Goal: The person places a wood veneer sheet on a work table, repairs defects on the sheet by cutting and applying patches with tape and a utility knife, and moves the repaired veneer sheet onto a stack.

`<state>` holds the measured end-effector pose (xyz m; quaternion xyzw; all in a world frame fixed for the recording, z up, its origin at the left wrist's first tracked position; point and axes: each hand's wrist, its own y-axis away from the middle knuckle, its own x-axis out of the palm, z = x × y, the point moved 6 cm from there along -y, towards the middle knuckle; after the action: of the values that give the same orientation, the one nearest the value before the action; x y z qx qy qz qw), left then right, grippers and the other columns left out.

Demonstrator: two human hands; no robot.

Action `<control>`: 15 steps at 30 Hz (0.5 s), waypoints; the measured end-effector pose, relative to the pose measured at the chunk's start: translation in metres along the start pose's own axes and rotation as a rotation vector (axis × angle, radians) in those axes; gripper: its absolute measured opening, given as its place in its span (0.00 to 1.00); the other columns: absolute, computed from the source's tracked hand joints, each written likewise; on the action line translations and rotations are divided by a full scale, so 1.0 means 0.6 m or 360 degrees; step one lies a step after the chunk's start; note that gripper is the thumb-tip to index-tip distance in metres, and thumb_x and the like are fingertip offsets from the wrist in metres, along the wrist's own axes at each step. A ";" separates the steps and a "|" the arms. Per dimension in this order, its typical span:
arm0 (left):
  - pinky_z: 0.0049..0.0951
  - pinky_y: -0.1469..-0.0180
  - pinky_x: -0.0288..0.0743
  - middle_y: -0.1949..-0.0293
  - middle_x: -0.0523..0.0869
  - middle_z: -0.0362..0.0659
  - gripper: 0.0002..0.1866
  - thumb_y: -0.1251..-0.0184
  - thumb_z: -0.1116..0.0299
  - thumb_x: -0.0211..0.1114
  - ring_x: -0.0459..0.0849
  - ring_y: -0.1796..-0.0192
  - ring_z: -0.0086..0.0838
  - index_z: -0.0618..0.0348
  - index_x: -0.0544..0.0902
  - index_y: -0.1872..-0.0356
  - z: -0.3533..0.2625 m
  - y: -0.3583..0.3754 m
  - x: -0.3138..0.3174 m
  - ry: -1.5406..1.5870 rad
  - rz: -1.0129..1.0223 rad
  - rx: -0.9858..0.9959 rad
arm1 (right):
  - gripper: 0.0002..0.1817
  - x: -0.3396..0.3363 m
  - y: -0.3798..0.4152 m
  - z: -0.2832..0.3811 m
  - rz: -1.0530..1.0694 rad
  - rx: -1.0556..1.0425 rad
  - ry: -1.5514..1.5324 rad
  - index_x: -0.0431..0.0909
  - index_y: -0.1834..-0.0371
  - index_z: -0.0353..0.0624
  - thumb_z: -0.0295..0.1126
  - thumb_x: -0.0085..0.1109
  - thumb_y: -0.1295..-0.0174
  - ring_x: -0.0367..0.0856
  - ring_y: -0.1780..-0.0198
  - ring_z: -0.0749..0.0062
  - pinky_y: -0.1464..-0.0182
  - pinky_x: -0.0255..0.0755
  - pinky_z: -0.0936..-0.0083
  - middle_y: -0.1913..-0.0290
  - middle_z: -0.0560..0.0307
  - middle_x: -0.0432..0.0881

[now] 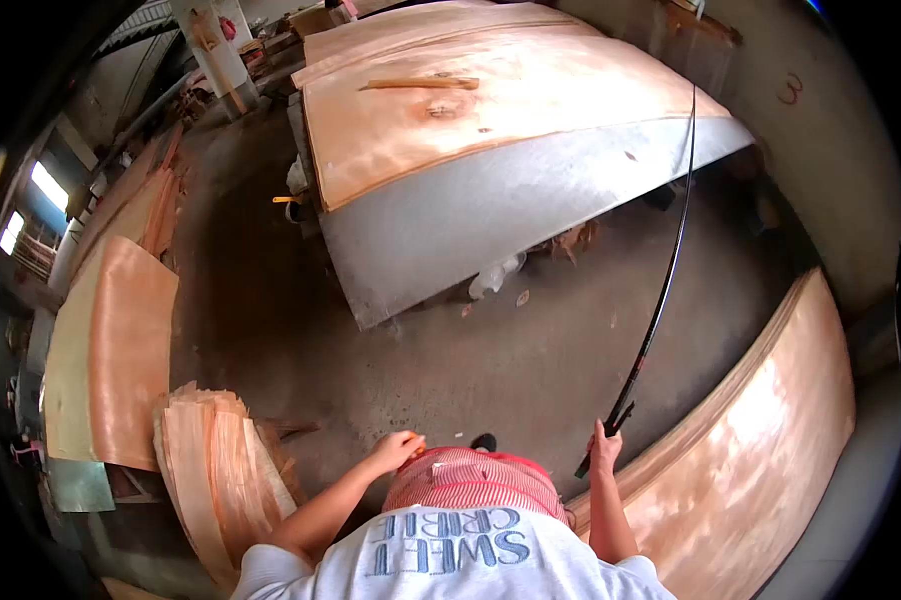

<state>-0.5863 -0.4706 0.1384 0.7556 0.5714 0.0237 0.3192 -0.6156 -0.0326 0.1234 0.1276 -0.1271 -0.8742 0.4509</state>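
My right hand [605, 452] is wrapped round the thick lower end of a long, thin black pole [661, 300] that looks like a fishing rod. It rises away from me, and its tip overlaps the right end of a large table with a grey metal top [451, 235]. At my waist, my left hand [395, 452] is closed with a small orange item [413, 436] showing at the fingers; its kind is too small to make out. Wood veneer sheets [531, 75] lie stacked on the table, with a narrow wood strip [421, 84] on top.
A tall veneer stack [741, 450] stands close on my right. Veneer bundles [211, 460] and a curved sheet [131, 350] are on my left. Crumpled clear plastic [496, 275] lies on the dark floor [451, 370] by the table. A wall [821, 150] borders the right side.
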 end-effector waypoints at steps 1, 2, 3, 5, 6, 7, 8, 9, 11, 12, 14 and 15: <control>0.21 0.66 0.71 0.71 0.82 0.40 0.16 0.35 0.59 0.52 0.77 0.71 0.19 0.64 0.79 0.66 -0.001 0.000 -0.024 -0.0002 -0.0085 -0.0085 | 0.13 0.032 -0.015 0.020 0.0035 -0.0006 -0.0043 0.65 0.74 0.44 0.38 0.57 0.44 0.63 0.91 0.79 0.89 0.59 0.82 0.88 0.64 0.65; 0.21 0.66 0.71 0.71 0.81 0.40 0.16 0.35 0.59 0.52 0.77 0.71 0.19 0.64 0.78 0.66 0.012 -0.014 -0.044 0.0131 -0.0124 -0.0069 | 0.12 0.066 -0.028 0.040 0.0089 0.0026 -0.0119 0.65 0.73 0.44 0.37 0.55 0.43 0.63 0.90 0.80 0.88 0.59 0.82 0.88 0.65 0.65; 0.21 0.66 0.71 0.71 0.81 0.40 0.15 0.36 0.59 0.52 0.77 0.72 0.19 0.63 0.78 0.66 0.033 -0.036 -0.059 0.0265 -0.0158 -0.0053 | 0.11 0.097 -0.044 0.054 0.0141 0.0061 -0.0192 0.65 0.72 0.44 0.37 0.54 0.42 0.63 0.89 0.80 0.88 0.59 0.82 0.88 0.65 0.64; 0.21 0.66 0.71 0.70 0.81 0.39 0.14 0.36 0.60 0.53 0.77 0.71 0.19 0.63 0.78 0.65 0.031 -0.087 -0.099 0.0427 -0.0255 0.0020 | 0.14 0.156 -0.079 0.074 0.0205 0.0046 -0.0184 0.66 0.71 0.44 0.43 0.50 0.40 0.64 0.89 0.79 0.87 0.60 0.81 0.88 0.64 0.65; 0.20 0.65 0.70 0.70 0.80 0.39 0.14 0.36 0.61 0.53 0.77 0.70 0.19 0.63 0.77 0.64 0.018 -0.114 -0.124 0.0458 -0.0320 0.0079 | 0.15 0.180 -0.094 0.080 0.0241 0.0025 -0.0200 0.67 0.71 0.44 0.45 0.49 0.40 0.64 0.89 0.78 0.87 0.60 0.81 0.88 0.63 0.65; 0.20 0.64 0.70 0.69 0.80 0.39 0.13 0.36 0.62 0.54 0.76 0.70 0.19 0.63 0.76 0.64 0.001 -0.144 -0.150 0.0493 -0.0385 0.0140 | 0.16 0.204 -0.111 0.085 0.0276 0.0000 -0.0213 0.67 0.71 0.44 0.46 0.48 0.39 0.64 0.89 0.78 0.87 0.60 0.80 0.87 0.63 0.65; 0.20 0.63 0.69 0.70 0.79 0.38 0.13 0.37 0.61 0.55 0.75 0.68 0.19 0.63 0.74 0.62 -0.021 -0.171 -0.185 0.0515 -0.0501 0.0251 | 0.17 0.223 -0.125 0.078 0.0290 0.0021 -0.0215 0.68 0.71 0.44 0.48 0.46 0.39 0.65 0.88 0.77 0.86 0.60 0.81 0.86 0.62 0.66; 0.22 0.63 0.70 0.71 0.79 0.39 0.14 0.37 0.61 0.55 0.76 0.69 0.22 0.63 0.74 0.60 -0.054 -0.198 -0.227 0.0345 -0.0728 0.0344 | 0.17 0.240 -0.138 0.080 0.0269 0.0078 -0.0249 0.68 0.71 0.44 0.48 0.46 0.39 0.65 0.88 0.77 0.86 0.60 0.81 0.87 0.62 0.66; 0.24 0.61 0.71 0.71 0.79 0.41 0.17 0.39 0.59 0.57 0.77 0.67 0.26 0.63 0.73 0.58 -0.086 -0.269 -0.321 0.0119 -0.1077 0.0401 | 0.17 0.286 -0.157 0.092 0.0223 0.0192 -0.0321 0.67 0.71 0.43 0.47 0.45 0.38 0.65 0.89 0.76 0.86 0.60 0.80 0.88 0.62 0.66; 0.26 0.61 0.71 0.70 0.79 0.43 0.18 0.40 0.58 0.57 0.78 0.66 0.28 0.63 0.73 0.57 -0.104 -0.305 -0.368 0.0081 -0.1191 0.0432 | 0.17 0.308 -0.165 0.102 0.0205 0.0178 -0.0302 0.67 0.70 0.43 0.47 0.45 0.38 0.65 0.89 0.76 0.86 0.60 0.80 0.88 0.61 0.66; 0.29 0.60 0.71 0.67 0.79 0.46 0.21 0.41 0.56 0.58 0.78 0.65 0.32 0.63 0.72 0.55 -0.121 -0.388 -0.452 0.0206 -0.1280 0.0528 | 0.17 0.335 -0.177 0.132 0.0167 0.0161 -0.0226 0.68 0.70 0.43 0.47 0.45 0.38 0.65 0.88 0.75 0.86 0.61 0.79 0.88 0.61 0.65; 0.30 0.60 0.71 0.66 0.79 0.48 0.21 0.41 0.56 0.58 0.78 0.64 0.34 0.62 0.72 0.54 -0.122 -0.433 -0.493 0.0355 -0.1262 0.0604 | 0.18 0.347 -0.179 0.149 0.0157 0.0172 -0.0229 0.68 0.70 0.43 0.47 0.45 0.38 0.65 0.88 0.75 0.85 0.61 0.79 0.88 0.61 0.65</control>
<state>-0.9382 -0.6599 0.1617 0.5164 0.8418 -0.1243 0.0959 -0.8439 -0.1334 0.1483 0.0823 -0.2122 -0.8497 0.4757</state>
